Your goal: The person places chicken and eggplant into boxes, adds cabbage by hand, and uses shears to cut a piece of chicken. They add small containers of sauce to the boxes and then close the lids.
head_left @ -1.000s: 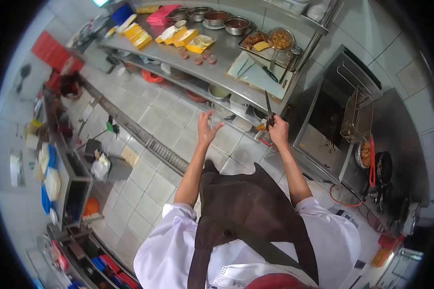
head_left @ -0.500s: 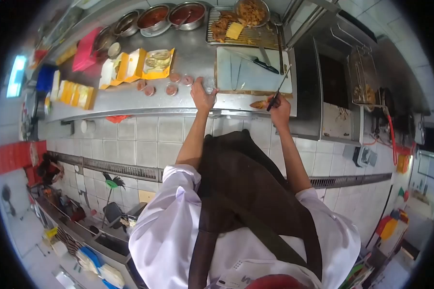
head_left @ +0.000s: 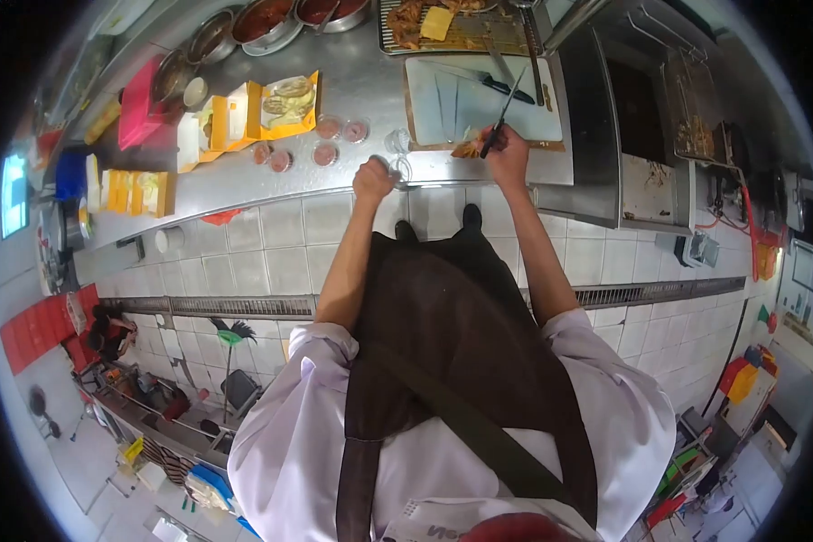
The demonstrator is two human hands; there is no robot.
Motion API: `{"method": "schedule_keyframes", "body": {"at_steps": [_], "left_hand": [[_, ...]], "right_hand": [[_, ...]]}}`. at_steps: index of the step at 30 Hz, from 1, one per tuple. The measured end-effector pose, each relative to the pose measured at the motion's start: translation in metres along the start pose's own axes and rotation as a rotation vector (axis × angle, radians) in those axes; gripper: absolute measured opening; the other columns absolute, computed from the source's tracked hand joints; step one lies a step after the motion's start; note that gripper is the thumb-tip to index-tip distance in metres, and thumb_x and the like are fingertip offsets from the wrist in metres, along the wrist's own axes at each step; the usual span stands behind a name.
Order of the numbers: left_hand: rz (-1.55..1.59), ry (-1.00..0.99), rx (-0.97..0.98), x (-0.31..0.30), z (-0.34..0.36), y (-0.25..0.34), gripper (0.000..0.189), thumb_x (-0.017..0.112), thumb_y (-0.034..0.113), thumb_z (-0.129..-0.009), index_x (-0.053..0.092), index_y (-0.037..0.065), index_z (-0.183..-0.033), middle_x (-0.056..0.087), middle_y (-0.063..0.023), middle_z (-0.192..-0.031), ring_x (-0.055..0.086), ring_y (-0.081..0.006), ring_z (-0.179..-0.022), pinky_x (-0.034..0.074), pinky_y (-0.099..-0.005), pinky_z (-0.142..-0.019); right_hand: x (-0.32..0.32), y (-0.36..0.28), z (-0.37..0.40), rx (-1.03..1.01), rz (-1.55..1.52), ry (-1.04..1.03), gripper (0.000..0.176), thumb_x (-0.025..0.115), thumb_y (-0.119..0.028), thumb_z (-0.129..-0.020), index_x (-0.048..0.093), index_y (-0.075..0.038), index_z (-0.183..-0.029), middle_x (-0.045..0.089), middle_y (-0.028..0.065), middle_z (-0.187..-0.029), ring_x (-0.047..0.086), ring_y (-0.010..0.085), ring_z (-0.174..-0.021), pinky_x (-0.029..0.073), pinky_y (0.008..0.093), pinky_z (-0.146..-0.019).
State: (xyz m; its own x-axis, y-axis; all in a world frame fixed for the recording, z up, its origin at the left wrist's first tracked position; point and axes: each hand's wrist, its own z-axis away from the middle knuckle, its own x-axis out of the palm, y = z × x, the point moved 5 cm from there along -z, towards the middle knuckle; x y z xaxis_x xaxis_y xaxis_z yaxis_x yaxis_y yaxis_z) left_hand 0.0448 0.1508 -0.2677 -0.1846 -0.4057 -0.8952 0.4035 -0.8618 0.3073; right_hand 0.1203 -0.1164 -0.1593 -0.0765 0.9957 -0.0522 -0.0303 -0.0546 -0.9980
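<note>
Steel and dark-handled, a slim cutting tool (head_left: pixel 497 129) is closed in the right hand (head_left: pixel 508 155) at the near edge of the cutting board (head_left: pixel 420 99), its tip pointing away over the board; whether it is scissors or a knife, I cannot tell. Left of the board, near the counter edge, the left hand (head_left: pixel 373 179) has its fingers curled round a clear plastic cup (head_left: pixel 402 170)

Hidden by glare, that cup's rim could slip or crack if the fingers squeeze hard, and a sideways knock could tip the small sauce cups (head_left: pixel 324 154) further left of the board. On the board, a black-handled knife (head_left: pixel 506 88) lies close beneath the tool's tip, so a low swing could catch it. Just left of the right hand, an orange-brown food piece (head_left: pixel 466 150) sits near the board's front edge, where a nudge might send it off the counter (head_left: pixel 298 181)
</note>
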Motion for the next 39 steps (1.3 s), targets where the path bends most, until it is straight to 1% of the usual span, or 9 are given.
{"method": "schedule_keyframes", "body": {"at_steps": [2, 5, 8, 11, 13, 17, 30, 35, 39], "left_hand": [[0.252, -0.620, -0.160, -0.016, 0.017, -0.013, 0.045, 0.062, 0.029, -0.079, 0.056, 0.000, -0.113, 0.066, -0.0143, -0.073, 0.069, -0.0260, -0.071, 0.055, -0.0397, -0.062], [0.619, -0.775, -0.277, -0.034, 0.045, -0.026, 0.054, 0.065, 0.027, -0.079, 0.047, 0.001, -0.123, 0.066, -0.0133, -0.072, 0.068, -0.0204, -0.066, 0.053, -0.0332, -0.055], [1.062, -0.308, -0.282, -0.044, 0.048, -0.008, 0.062, 0.068, 0.021, -0.078, 0.036, 0.003, -0.128, 0.067, -0.0135, -0.079, 0.067, -0.0211, -0.062, 0.052, -0.0343, -0.054], [1.026, -0.078, -0.141, -0.035, 0.040, 0.018, 0.070, 0.072, 0.014, -0.073, 0.032, 0.005, -0.129, 0.066, -0.0167, -0.089, 0.067, -0.0277, -0.070, 0.052, -0.0395, -0.061], [0.507, 0.234, 0.196, -0.051, 0.036, 0.042, 0.062, 0.072, 0.008, -0.068, 0.040, 0.004, -0.121, 0.062, -0.0185, -0.091, 0.064, -0.0340, -0.079, 0.050, -0.0429, -0.069], [0.604, 0.453, 0.280, -0.056, 0.002, 0.059, 0.037, 0.070, 0.004, -0.065, 0.053, 0.004, -0.098, 0.059, -0.0164, -0.083, 0.060, -0.0361, -0.074, 0.048, -0.0442, -0.069], [0.364, 0.391, 0.514, -0.080, 0.005, 0.099, 0.058, 0.055, -0.012, -0.066, 0.042, -0.001, -0.121, 0.051, -0.0232, -0.113, 0.052, -0.0404, -0.106, 0.046, -0.0425, -0.091], [0.477, 0.514, 0.669, -0.089, 0.015, 0.115, 0.048, 0.055, -0.008, -0.067, 0.046, -0.002, -0.114, 0.052, -0.0216, -0.110, 0.051, -0.0398, -0.105, 0.042, -0.0432, -0.093], [0.533, 0.385, 0.685, -0.026, 0.031, 0.149, 0.039, 0.062, 0.002, -0.070, 0.053, 0.000, -0.108, 0.054, -0.0186, -0.101, 0.052, -0.0388, -0.097, 0.043, -0.0461, -0.085]], "right_hand": [[0.006, 0.003, -0.001, -0.045, -0.031, -0.013, 0.023, 0.072, 0.005, -0.071, 0.058, -0.003, -0.087, 0.063, 0.0013, -0.080, 0.060, 0.0081, -0.074, 0.049, 0.0220, -0.068], [0.013, 0.005, 0.004, -0.023, -0.011, 0.003, 0.023, 0.073, 0.005, -0.070, 0.058, -0.003, -0.087, 0.063, 0.0014, -0.081, 0.060, 0.0082, -0.074, 0.049, 0.0224, -0.068], [0.017, 0.007, 0.007, -0.007, -0.005, 0.008, 0.024, 0.074, 0.004, -0.070, 0.058, -0.003, -0.086, 0.063, 0.0015, -0.081, 0.060, 0.0083, -0.074, 0.049, 0.0229, -0.069], [0.019, 0.009, 0.008, -0.048, 0.001, 0.022, 0.025, 0.074, 0.004, -0.070, 0.058, -0.003, -0.086, 0.063, 0.0017, -0.081, 0.060, 0.0088, -0.075, 0.050, 0.0232, -0.069], [0.020, 0.003, 0.004, -0.051, 0.031, 0.026, 0.025, 0.074, 0.004, -0.069, 0.057, -0.003, -0.086, 0.063, 0.0018, -0.081, 0.060, 0.0092, -0.075, 0.050, 0.0234, -0.070], [0.014, -0.014, 0.011, -0.034, 0.078, 0.010, 0.025, 0.074, 0.003, -0.069, 0.057, -0.003, -0.087, 0.063, 0.0023, -0.081, 0.060, 0.0096, -0.075, 0.049, 0.0233, -0.069], [0.002, -0.011, 0.013, -0.115, 0.089, 0.043, 0.020, 0.071, 0.004, -0.073, 0.059, -0.002, -0.088, 0.063, 0.0030, -0.081, 0.061, 0.0106, -0.074, 0.050, 0.0238, -0.065], [0.011, -0.008, -0.011, -0.279, 0.434, 0.042, 0.017, 0.060, 0.005, -0.073, 0.057, 0.001, -0.089, 0.064, 0.0128, -0.071, 0.066, 0.0238, -0.068, 0.049, 0.0324, -0.061], [0.017, 0.003, -0.028, -0.236, 0.550, 0.057, 0.014, 0.068, -0.002, -0.073, 0.058, 0.000, -0.082, 0.063, 0.0046, -0.070, 0.059, 0.0113, -0.066, 0.048, 0.0271, -0.062]]}}
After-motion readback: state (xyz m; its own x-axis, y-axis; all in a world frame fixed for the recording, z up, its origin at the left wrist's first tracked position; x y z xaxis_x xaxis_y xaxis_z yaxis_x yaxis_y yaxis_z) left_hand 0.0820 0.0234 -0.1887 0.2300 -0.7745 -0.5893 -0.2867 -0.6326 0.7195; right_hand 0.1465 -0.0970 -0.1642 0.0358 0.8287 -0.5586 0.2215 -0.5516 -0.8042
